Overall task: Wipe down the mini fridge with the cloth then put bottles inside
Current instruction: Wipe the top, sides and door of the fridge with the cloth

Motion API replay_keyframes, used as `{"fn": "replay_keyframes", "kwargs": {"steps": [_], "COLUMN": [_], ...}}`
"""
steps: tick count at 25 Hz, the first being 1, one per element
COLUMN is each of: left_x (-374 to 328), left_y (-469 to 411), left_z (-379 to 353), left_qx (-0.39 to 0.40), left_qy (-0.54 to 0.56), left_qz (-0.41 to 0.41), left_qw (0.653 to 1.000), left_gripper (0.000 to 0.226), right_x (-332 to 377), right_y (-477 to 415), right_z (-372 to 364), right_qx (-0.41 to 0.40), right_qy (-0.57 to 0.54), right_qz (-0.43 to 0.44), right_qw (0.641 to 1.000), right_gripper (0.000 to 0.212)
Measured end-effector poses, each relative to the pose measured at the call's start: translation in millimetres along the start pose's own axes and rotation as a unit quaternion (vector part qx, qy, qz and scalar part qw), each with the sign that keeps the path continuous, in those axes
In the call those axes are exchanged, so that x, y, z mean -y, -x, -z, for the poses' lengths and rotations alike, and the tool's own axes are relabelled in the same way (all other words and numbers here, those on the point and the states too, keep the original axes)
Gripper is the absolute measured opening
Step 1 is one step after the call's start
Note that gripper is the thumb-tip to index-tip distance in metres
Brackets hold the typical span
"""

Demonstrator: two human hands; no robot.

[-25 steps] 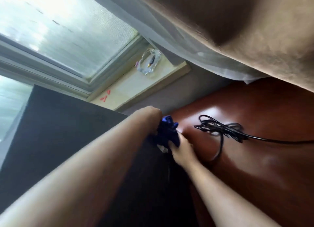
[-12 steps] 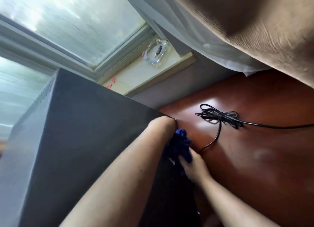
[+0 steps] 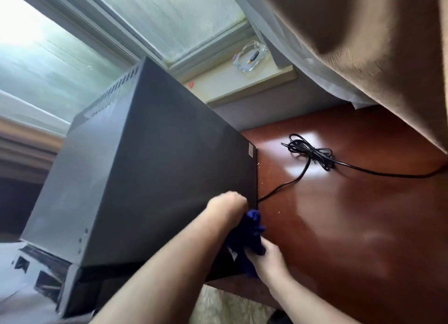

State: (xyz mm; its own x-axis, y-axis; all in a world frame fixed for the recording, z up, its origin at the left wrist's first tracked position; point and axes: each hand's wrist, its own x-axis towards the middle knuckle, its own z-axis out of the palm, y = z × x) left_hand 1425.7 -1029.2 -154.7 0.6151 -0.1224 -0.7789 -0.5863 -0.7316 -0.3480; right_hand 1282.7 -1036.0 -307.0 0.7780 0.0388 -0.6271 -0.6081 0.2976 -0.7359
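The black mini fridge [image 3: 145, 168] stands on a reddish wooden table [image 3: 351, 226], seen from above, with its top and one side facing me. A dark blue cloth [image 3: 253, 231] is bunched against the fridge's right side near the front corner. My left hand [image 3: 226, 206] reaches over the top edge and grips the upper part of the cloth. My right hand [image 3: 266, 256] holds the lower part of the cloth from below, pressed to the fridge's side. No bottles are in view.
A black power cord [image 3: 312, 154], tied in a bundle, lies on the table right of the fridge. A glass ashtray [image 3: 249, 57] sits on the windowsill behind. Brown curtain [image 3: 363, 45] and sheer white fabric hang at the upper right. Patterned carpet [image 3: 218, 306] shows below.
The view has swung left and down, showing more of the fridge's top and front. Both hands and the cloth have slid toward me along the fridge's right side.
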Motion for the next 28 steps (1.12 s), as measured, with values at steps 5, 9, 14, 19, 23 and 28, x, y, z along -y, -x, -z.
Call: {"fn": "replay_keyframes", "kwargs": {"steps": [5,9,14,19,23,28], "left_x": [73,132,146,122,85,44], "left_y": [65,119,83,-27,-96,-113], "left_z": [129,215,248,225,168,67], "left_qx": [-0.107,-0.219,-0.24,-0.17,-0.132,-0.113], "left_qy": [-0.016,-0.071,-0.117,-0.119,-0.142,-0.133], "left_qz": [0.049,0.082,0.1,0.098,0.059,-0.01], "left_qw": [0.993,0.97,0.959,0.973,0.979,0.985], "left_gripper": [0.036,0.031,0.031,0.037,0.033,0.033], "right_x": [156,285,324,260,183,80], "right_y": [-17,-26,-73,-151,-175,-145], "right_z": [-10,-27,-21,-9,-5,-2], "right_qx": [0.018,-0.004,-0.01,-0.083,-0.11,-0.117], "right_qy": [0.01,0.028,0.04,-0.004,-0.066,-0.01], "right_qz": [0.174,0.302,0.309,0.239,0.194,0.113], "right_qw": [0.985,0.953,0.95,0.967,0.972,0.987], "right_gripper": [0.017,0.026,0.036,0.036,0.028,0.04]}}
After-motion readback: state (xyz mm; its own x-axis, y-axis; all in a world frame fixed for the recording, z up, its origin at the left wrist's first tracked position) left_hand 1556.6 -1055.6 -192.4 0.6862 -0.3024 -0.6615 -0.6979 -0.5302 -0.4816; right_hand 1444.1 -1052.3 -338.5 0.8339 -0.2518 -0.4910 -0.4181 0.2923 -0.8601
